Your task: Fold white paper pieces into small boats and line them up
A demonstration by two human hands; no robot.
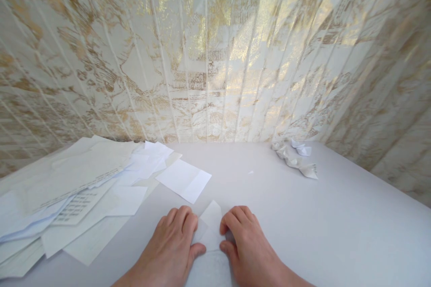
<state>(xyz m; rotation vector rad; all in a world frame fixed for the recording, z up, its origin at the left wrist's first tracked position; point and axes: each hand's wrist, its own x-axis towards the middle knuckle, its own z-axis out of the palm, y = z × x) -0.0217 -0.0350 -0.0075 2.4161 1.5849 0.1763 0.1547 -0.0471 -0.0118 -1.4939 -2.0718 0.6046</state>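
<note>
A sheet of white paper (213, 237) lies between my hands at the front of the table, its top coming to a folded point. My left hand (177, 237) grips its left edge, fingers curled over and thumb resting on the surface. On the opposite side, my right hand (244, 240) has the right edge between its bent fingers and thumb. A crease line runs across the sheet near my thumbs. The lower part of the paper runs out of view between my wrists.
A spread pile of papers (84, 179), some printed, covers the left of the white table (336, 224). Beside it lies a loose white sheet (185, 180). Several small folded paper pieces (294, 159) sit at the back right. Patterned wall covering (208, 63) borders the table.
</note>
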